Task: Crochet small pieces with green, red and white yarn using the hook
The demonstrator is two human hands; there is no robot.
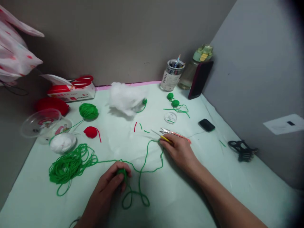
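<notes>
Small green crochet work (pixel 121 172) shows between the thumb and fingers of my left hand (pixel 111 179), which is closed around it near the front. Green yarn (pixel 140 172) runs from it in loose loops across the tabletop. My right hand (pixel 177 150) is closed on a crochet hook (pixel 165 138) with a yellow handle, its metal shaft pointing left. Just behind that hand lie scissors (pixel 168 130) with orange handles, partly covered by the fingers. A strand of the green yarn passes by the right fingertips; whether they touch it I cannot tell.
On the left are a tangled green yarn pile (pixel 68 167), a white ball (pixel 63 143), a red ball (pixel 90 132), a green ball (pixel 88 111) and clear lids (pixel 41 123). White stuffing (pixel 125 98), a pencil can (pixel 171 76), a bottle (pixel 190 74) and a phone (pixel 201 79) stand behind.
</notes>
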